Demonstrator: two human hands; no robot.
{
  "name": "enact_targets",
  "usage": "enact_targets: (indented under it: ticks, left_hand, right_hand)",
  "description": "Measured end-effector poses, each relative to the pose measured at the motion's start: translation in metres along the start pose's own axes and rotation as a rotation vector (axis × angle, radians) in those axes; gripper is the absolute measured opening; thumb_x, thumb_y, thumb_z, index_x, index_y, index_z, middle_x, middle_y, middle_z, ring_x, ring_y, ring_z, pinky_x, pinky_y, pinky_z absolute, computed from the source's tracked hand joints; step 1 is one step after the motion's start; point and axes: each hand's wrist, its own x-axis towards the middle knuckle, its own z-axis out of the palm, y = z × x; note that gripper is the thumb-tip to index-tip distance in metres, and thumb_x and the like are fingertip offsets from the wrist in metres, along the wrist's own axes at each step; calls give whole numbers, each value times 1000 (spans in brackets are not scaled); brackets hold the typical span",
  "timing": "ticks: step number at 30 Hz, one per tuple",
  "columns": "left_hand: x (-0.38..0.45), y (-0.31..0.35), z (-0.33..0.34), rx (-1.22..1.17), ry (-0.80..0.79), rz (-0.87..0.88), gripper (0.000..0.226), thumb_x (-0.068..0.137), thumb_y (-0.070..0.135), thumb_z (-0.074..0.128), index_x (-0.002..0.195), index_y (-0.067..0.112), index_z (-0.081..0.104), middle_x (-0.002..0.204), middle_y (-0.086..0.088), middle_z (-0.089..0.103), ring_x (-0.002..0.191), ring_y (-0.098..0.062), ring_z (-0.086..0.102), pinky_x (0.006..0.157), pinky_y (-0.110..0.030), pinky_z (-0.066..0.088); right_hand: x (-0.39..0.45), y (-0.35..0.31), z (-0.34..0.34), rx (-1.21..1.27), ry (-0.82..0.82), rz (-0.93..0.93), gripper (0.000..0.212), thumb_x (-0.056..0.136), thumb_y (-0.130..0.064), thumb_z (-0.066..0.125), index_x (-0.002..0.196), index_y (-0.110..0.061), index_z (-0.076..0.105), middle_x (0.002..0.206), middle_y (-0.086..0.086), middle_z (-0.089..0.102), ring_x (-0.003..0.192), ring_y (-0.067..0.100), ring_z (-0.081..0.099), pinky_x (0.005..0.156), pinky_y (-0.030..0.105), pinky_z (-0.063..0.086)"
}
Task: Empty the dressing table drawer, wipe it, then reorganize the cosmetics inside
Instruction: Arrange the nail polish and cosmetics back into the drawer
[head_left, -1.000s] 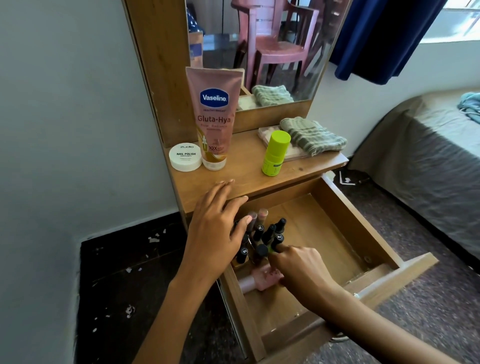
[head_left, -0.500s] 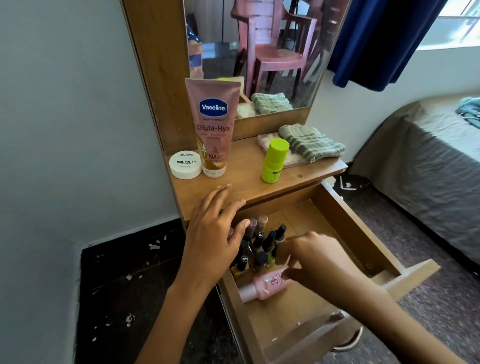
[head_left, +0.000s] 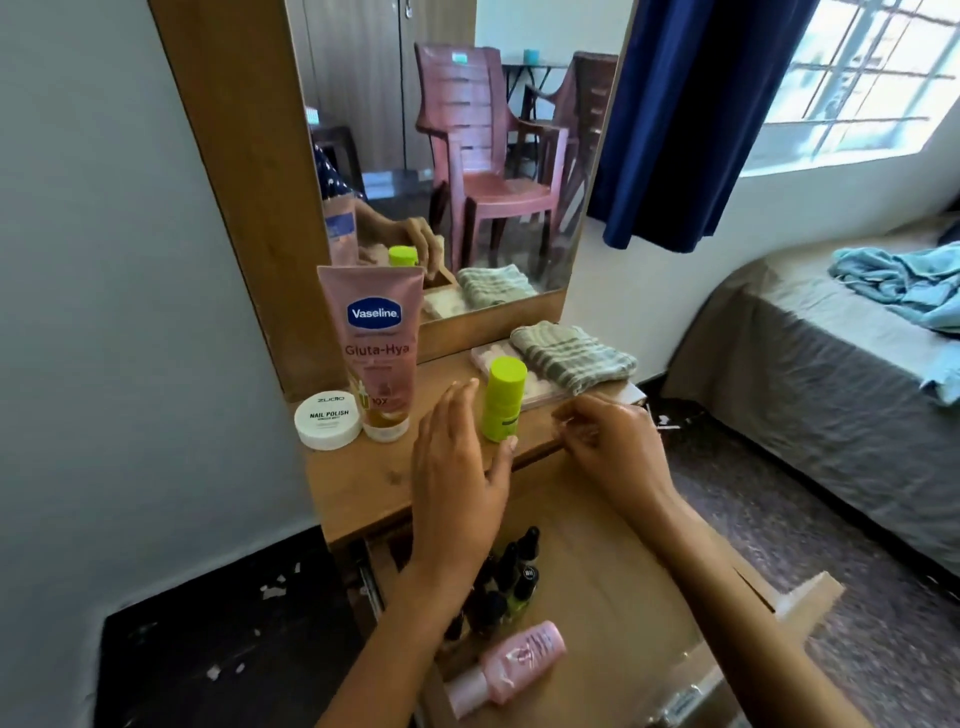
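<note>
Over the tabletop (head_left: 363, 483), the green bottle (head_left: 501, 400) is best gripped low by the left hand (head_left: 457, 493), fingers straight and empty beside it, right hand (head_left: 608, 447) loosely curled, nothing visibly held, then stood in the drawer (head_left: 623, 571) by the polishes (head_left: 511, 582).

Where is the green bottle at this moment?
In the head view, the green bottle stands upright on the dressing table top, right of the Vaseline tube and in front of the folded towel, between the two raised hands.

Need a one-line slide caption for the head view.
Both hands reach toward the green roll-on on the dressing table; nail polishes stand in the open drawer.
</note>
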Motion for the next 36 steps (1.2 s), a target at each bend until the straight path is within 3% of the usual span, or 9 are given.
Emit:
enact_targets:
  ticks: [6, 12, 16, 19, 22, 26, 28, 33, 36]
  left_hand:
    - [15, 7, 17, 44, 29, 33, 69, 86, 17, 64, 145, 13, 28, 142, -8, 44, 127, -21, 44, 102, -37, 42]
    - [-2, 0, 14, 96, 58, 32, 64, 89, 13, 56, 146, 10, 26, 148, -9, 37, 135, -22, 37, 108, -37, 35]
    - [-13, 4, 9, 137, 149, 42, 50, 89, 9, 55, 137, 9, 41, 140, -15, 41, 130, -25, 40, 105, -35, 37]
    - [-19, 10, 11, 108, 139, 147, 41, 85, 1, 59, 125, 9, 53, 126, -11, 51, 116, -22, 48, 96, -31, 41]
    - [-7, 15, 27, 156, -32, 215, 50, 78, -4, 61, 127, 6, 54, 127, -12, 54, 118, -27, 50, 100, -39, 42]
    - [25, 18, 50, 400, -292, 236, 63, 92, 17, 48, 146, -3, 21, 154, -22, 19, 144, -30, 14, 117, -37, 5]
    - [40, 17, 57, 460, -313, 215, 67, 96, 29, 45, 146, -4, 14, 155, -23, 13, 145, -30, 10, 117, -35, -1]
    - [54, 15, 69, 610, -325, 245, 90, 85, 51, 58, 143, -7, 22, 150, -24, 26, 141, -31, 23, 116, -37, 11]
    - [43, 13, 67, 683, -264, 298, 71, 69, 45, 76, 121, 1, 58, 123, -17, 60, 114, -23, 56, 98, -31, 41]
  right_hand:
    - [12, -8, 22, 209, -73, -41, 34, 79, -14, 73, 113, -16, 68, 97, -3, 74, 87, 2, 68, 80, 24, 57]
    - [22, -23, 42, 285, -87, -50, 32, 77, -14, 76, 109, -13, 71, 96, -2, 75, 84, 4, 70, 80, 25, 57]
    - [26, -35, 49, 361, -167, -93, 21, 78, -7, 73, 99, -11, 72, 88, -4, 73, 81, 3, 69, 77, 21, 56]
    - [25, -24, 39, 315, -28, -131, 21, 79, -2, 68, 98, -12, 73, 92, -1, 74, 82, 8, 69, 76, 25, 57]
    - [29, -3, 22, 50, 203, -124, 25, 79, -9, 70, 104, -14, 72, 108, 2, 71, 93, 20, 68, 76, 27, 52]
    - [39, 14, 14, -83, 154, -20, 42, 82, -19, 71, 122, -12, 64, 128, 6, 62, 116, 27, 59, 92, 35, 48]
    - [40, 15, 13, -107, 111, 7, 40, 85, -21, 68, 124, -15, 63, 126, 6, 64, 114, 28, 61, 89, 36, 49]
    - [43, 16, 13, -96, 131, 18, 30, 85, -14, 66, 114, -19, 70, 112, 6, 71, 102, 29, 66, 81, 36, 51]
    - [47, 21, 13, -91, 109, 5, 31, 82, -8, 65, 110, -20, 72, 107, 6, 73, 100, 29, 67, 83, 37, 52]
